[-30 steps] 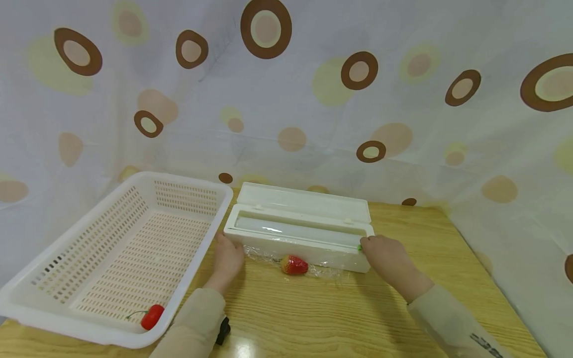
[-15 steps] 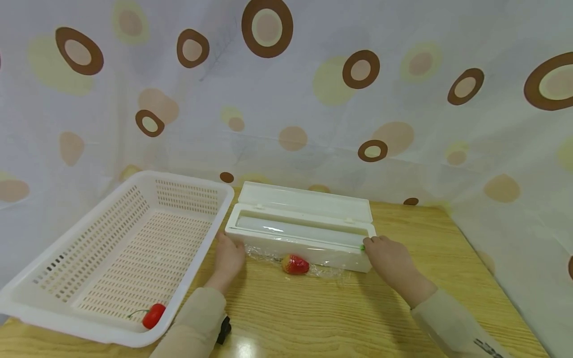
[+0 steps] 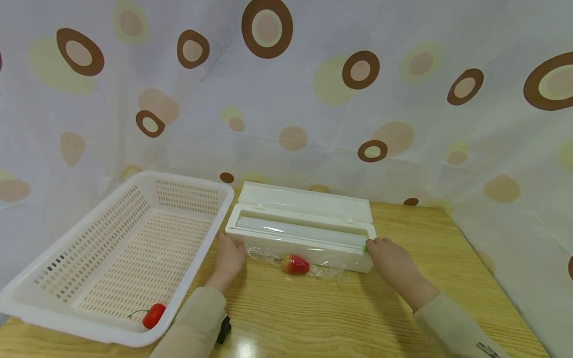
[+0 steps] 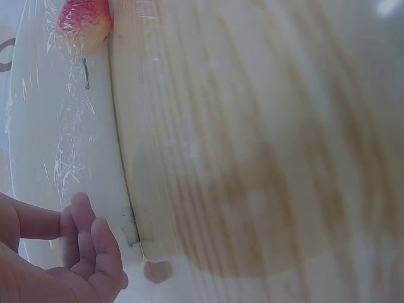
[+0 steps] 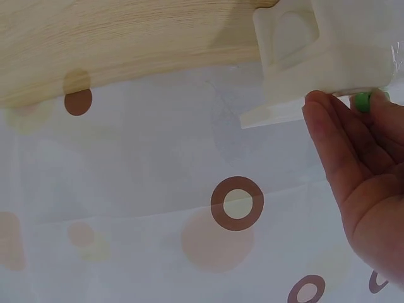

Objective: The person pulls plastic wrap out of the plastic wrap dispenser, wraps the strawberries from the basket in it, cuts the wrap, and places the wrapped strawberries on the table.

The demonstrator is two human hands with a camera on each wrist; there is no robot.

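Note:
A white cling film dispenser (image 3: 300,247) lies with its lid (image 3: 304,201) raised, a film roll (image 3: 300,228) inside. My left hand (image 3: 229,258) holds its left front corner; in the left wrist view the fingers (image 4: 104,252) curl and the thumb meets them. Whether film is pinched there, I cannot tell. At the right end, my right hand (image 3: 396,268) pinches a green slide cutter (image 5: 362,102) on the dispenser's edge, partly hidden by the thumb. A red-and-yellow fruit (image 3: 296,264) with a stem rests against the dispenser's front under clear cling film (image 3: 327,272).
To the left stands a white slotted basket (image 3: 197,263) with a red cherry-like fruit (image 3: 154,315) in its near corner. A small black object (image 3: 223,329) shows beside my left sleeve. Patterned sheeting (image 3: 331,114) rises behind the wooden table (image 3: 322,318).
My right hand and the green slide cutter have shifted slightly right along the dispenser. The left hand, dispenser and fruit stay in place.

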